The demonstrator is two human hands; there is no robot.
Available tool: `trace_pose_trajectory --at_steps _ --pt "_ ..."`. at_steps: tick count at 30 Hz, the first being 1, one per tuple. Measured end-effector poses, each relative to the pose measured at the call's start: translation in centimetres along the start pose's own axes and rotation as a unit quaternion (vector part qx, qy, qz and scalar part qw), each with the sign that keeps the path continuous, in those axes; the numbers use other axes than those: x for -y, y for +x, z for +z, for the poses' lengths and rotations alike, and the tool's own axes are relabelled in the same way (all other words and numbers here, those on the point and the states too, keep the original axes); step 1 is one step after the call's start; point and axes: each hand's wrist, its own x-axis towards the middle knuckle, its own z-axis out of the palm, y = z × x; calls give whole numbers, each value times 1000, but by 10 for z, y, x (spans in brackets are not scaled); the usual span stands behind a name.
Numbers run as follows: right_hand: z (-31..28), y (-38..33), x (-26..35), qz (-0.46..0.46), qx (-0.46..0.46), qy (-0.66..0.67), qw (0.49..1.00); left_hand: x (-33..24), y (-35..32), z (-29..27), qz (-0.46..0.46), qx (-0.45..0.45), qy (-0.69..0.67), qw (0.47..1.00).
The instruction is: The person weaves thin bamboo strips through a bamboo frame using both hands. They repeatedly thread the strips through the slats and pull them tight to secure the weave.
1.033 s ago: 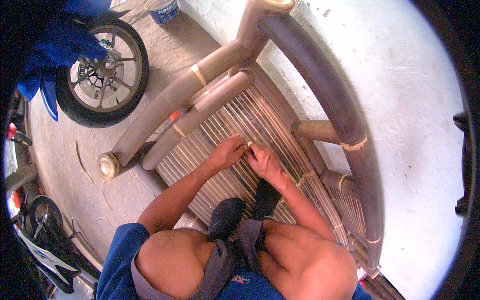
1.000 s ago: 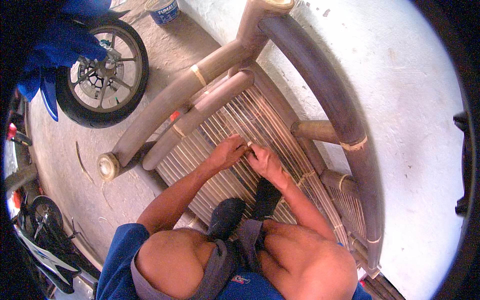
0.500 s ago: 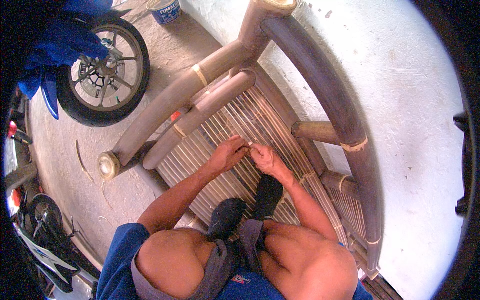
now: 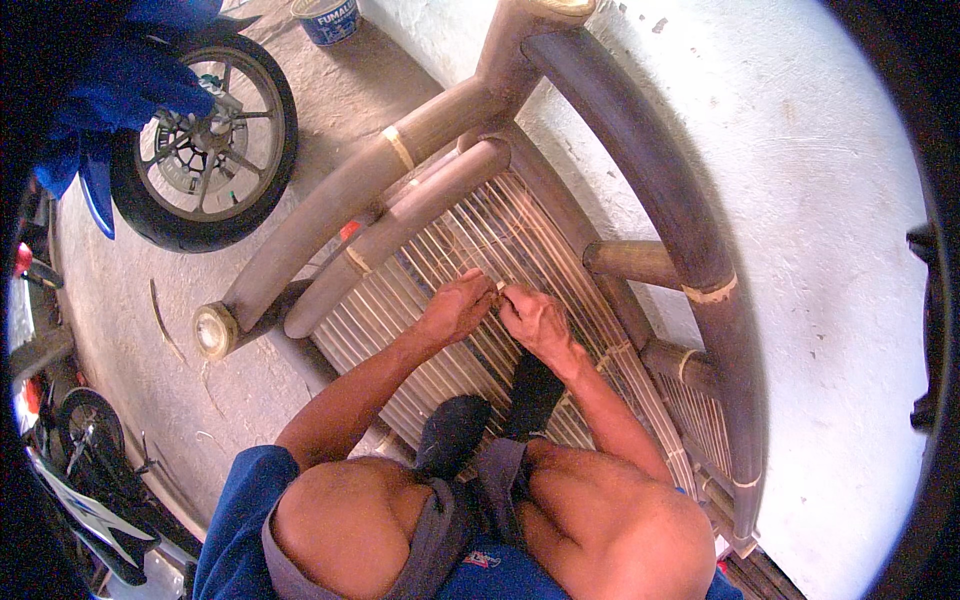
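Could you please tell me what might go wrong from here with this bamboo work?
The left hand and right hand meet closely over the slats, so a slipping grip could scratch one of them; what lies between them is too small to make out.

The feet seem to rest on the thin slats, which might bend or crack under the load.

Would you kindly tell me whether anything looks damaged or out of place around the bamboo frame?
Two minor things: a loose, curved strip lies on the floor left of the bamboo frame, apart from its slats, and the white wall has small dark flecks, possibly chips. I see nothing spilled.
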Motion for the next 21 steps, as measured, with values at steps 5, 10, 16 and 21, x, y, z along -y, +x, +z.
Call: trace_pose_trajectory --at_steps 5,10,16,21 --pt "-3 4 0 19 -11 69 997 7 1 0 12 6 -17 1000" --pt "-11 8 -2 50 -57 126 989 4 -1 -6 -12 17 -56 998" --pt "-22 1 -1 30 -62 164 984 1 2 -1 -45 26 25 998" --pt "-26 -5 4 43 -28 158 986 -13 -2 -8 -14 -33 -29 999"
